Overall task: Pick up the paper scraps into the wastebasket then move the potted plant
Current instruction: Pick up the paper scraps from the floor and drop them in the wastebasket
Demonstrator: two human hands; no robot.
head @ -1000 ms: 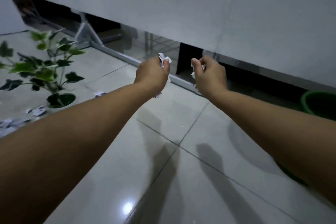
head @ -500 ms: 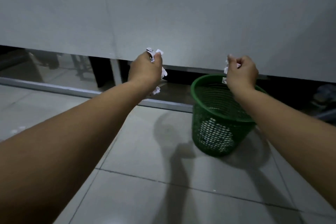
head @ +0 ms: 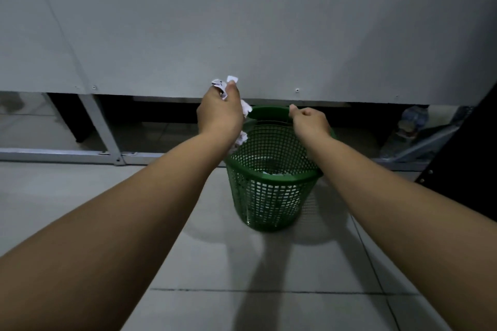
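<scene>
1. Head view looks down on a round green plastic mesh wastebasket [head: 269,196] standing on pale floor tiles [head: 215,263] beside a grey panel wall [head: 242,21].
2. My left hand [head: 219,113] is curled tight round a wad of white crumpled paper scraps [head: 224,86], with bits poking out above the fist and below it, at the basket's near-left rim.
3. My right hand [head: 309,122] hovers over the basket mouth with its fingers curled; whether it holds any paper I cannot tell.
4. Some white scraps already lie in the basket's bottom.
5. Risk, as I judge it: the left fist sits over the rim's edge rather than the middle, so letting go there could drop light scraps outside onto the tiles.
6. Loose bits may also cling to the fingers.
7. No potted plant shows in this view, so that step looks undone.
</scene>
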